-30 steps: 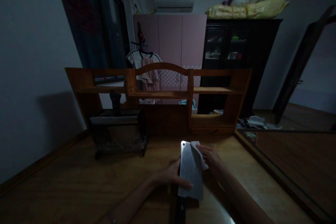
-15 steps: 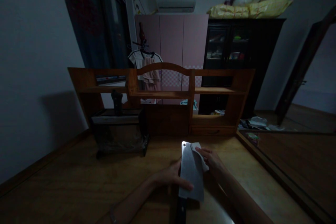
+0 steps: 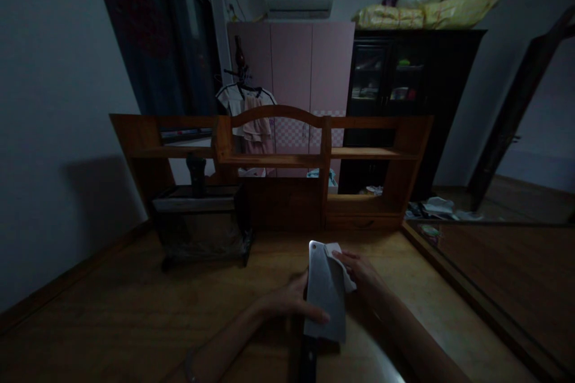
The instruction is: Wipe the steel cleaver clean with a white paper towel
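Note:
A broad steel cleaver (image 3: 324, 293) lies over the wooden desk (image 3: 135, 323), its dark handle (image 3: 308, 360) pointing toward me. My left hand (image 3: 287, 302) grips the blade's left edge, thumb pressed on the flat near the heel. My right hand (image 3: 362, 272) is closed on a small white cloth (image 3: 338, 258) and presses it against the blade's far right part.
A wooden shelf unit (image 3: 278, 158) stands along the back of the desk. A dark rack with a glass-like box (image 3: 200, 224) sits at its left. Behind are a pink wardrobe (image 3: 294, 66), a black cabinet (image 3: 404, 84) and clutter on the floor at the right.
Both hands and the cleaver stay almost in place; the cloth hand shifts only slightly on the blade. The view sways a little.

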Available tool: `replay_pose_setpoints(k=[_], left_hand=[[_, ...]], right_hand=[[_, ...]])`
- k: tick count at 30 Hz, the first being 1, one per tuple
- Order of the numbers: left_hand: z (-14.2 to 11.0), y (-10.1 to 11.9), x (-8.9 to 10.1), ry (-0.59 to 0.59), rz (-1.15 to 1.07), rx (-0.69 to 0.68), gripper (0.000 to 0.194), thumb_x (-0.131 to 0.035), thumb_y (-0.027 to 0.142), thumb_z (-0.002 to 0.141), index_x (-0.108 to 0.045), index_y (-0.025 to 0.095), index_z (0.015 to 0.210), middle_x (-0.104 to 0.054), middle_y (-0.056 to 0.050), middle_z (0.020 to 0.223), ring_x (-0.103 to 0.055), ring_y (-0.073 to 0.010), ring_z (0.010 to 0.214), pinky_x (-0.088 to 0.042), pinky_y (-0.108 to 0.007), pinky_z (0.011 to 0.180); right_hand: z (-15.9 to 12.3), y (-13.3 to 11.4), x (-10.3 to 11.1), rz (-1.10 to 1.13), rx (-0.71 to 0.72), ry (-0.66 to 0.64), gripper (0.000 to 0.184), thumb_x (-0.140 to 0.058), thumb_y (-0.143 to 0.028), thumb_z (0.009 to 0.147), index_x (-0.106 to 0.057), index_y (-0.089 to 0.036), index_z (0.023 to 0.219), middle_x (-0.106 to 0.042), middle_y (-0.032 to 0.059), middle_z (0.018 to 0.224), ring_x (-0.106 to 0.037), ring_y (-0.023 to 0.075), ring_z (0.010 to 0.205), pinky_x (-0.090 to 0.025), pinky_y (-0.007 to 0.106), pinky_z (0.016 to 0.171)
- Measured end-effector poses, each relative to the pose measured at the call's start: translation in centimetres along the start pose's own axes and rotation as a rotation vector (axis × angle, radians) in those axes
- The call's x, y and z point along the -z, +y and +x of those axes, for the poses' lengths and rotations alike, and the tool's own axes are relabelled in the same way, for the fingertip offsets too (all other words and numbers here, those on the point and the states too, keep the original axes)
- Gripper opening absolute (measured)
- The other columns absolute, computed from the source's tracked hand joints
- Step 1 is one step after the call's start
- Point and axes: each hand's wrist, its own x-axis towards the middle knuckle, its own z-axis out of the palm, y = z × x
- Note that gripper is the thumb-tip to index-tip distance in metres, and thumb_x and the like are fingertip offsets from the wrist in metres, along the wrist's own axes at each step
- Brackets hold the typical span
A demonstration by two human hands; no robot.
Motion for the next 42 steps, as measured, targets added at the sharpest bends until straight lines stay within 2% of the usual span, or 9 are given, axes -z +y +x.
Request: replay_pose_setpoints(k=[11,20,25,29,33,35,38,40,42], left_hand=[[0.0,-0.1,0.0,0.002,0.007,-0.017,0.09,-0.086,0.027,0.058,-0.038,0.022,0.135,-0.056,-0.009,0.123,-0.053,-0.0284,0.114,-0.044,-0.044,0.095],[0.1,0.1,-0.3,0.022,-0.026,-0.02,0.095,-0.087,0.025,0.055,-0.038,0.022,0.136,-0.054,-0.009,0.126,-0.052,-0.0291,0.115,-0.045,-0.042,0.094],[-0.1,0.2,-0.3,0.017,-0.016,0.003,0.091,-0.086,0.025,0.057,-0.039,0.022,0.135,-0.056,-0.009,0.124,-0.053,-0.0284,0.113,-0.046,-0.041,0.092],[-0.1,0.2,-0.2,0.027,-0.008,-0.001,0.089,-0.086,0.026,0.057,-0.041,0.021,0.133,-0.056,-0.009,0.122,-0.053,-0.0287,0.113,-0.045,-0.042,0.092],[0.0,0.0,-0.1,0.03,-0.004,-0.011,0.088,-0.086,0.028,0.057,-0.042,0.02,0.132,-0.056,-0.01,0.122,-0.053,-0.0292,0.113,-0.045,-0.043,0.093],[0.1,-0.1,0.0,0.029,-0.011,-0.013,0.088,-0.086,0.028,0.058,-0.041,0.021,0.133,-0.056,-0.01,0.122,-0.053,-0.029,0.113,-0.045,-0.043,0.093],[0.1,-0.2,-0.1,0.024,-0.015,-0.026,0.088,-0.085,0.026,0.059,-0.039,0.022,0.135,-0.056,-0.009,0.123,-0.054,-0.0277,0.112,-0.045,-0.042,0.093],[0.2,-0.3,-0.1,0.014,-0.026,-0.039,0.09,-0.084,0.024,0.06,-0.037,0.022,0.136,-0.057,-0.008,0.123,-0.055,-0.0269,0.112,-0.046,-0.042,0.093],[0.2,-0.3,-0.1,0.005,-0.046,-0.046,0.093,-0.084,0.023,0.06,-0.034,0.023,0.138,-0.057,-0.008,0.123,-0.055,-0.0268,0.112,-0.046,-0.042,0.094]], right_hand=[[-0.5,-0.3,-0.2,0.006,-0.011,-0.03,0.036,-0.07,-0.048,0.071,-0.07,-0.015,0.082,-0.072,0.0069,0.074,-0.064,0.0189,0.06,-0.048,0.029,0.056],[0.0,-0.8,0.8,0.079,0.045,0.072,0.028,-0.075,-0.04,0.067,-0.069,-0.014,0.076,-0.067,0.003,0.062,-0.057,0.0127,0.049,-0.043,0.023,0.048],[0.7,-0.4,2.7,0.116,0.074,0.298,0.034,-0.077,-0.043,0.065,-0.067,-0.015,0.082,-0.065,0.0015,0.061,-0.057,0.0138,0.049,-0.044,0.024,0.045],[1.0,-0.2,3.7,0.168,0.181,0.403,0.042,-0.071,-0.051,0.069,-0.066,-0.018,0.094,-0.067,0.0018,0.071,-0.061,0.0154,0.057,-0.047,0.025,0.05],[0.6,-1.0,3.3,-0.051,0.431,0.449,0.039,-0.064,-0.053,0.076,-0.07,-0.016,0.085,-0.068,0.002,0.074,-0.061,0.0159,0.065,-0.048,0.025,0.06],[0.0,-1.5,2.3,-0.23,0.548,0.417,0.039,-0.06,-0.052,0.08,-0.072,-0.015,0.087,-0.07,0.0039,0.079,-0.063,0.0196,0.074,-0.049,0.027,0.066],[-1.1,-2.0,0.1,-0.366,0.641,0.224,0.039,-0.056,-0.049,0.085,-0.072,-0.018,0.103,-0.072,0.0083,0.106,-0.064,0.0269,0.099,-0.049,0.036,0.084],[-1.6,-1.9,-1.2,-0.427,0.678,0.075,0.038,-0.052,-0.047,0.089,-0.069,-0.023,0.112,-0.057,0.0077,0.134,-0.055,0.0279,0.119,-0.045,0.039,0.096],[-1.7,-1.5,-1.9,-0.538,0.715,-0.029,0.038,-0.045,-0.044,0.092,-0.063,-0.028,0.121,-0.046,0.0052,0.144,-0.044,0.0266,0.131,-0.037,0.043,0.105]])
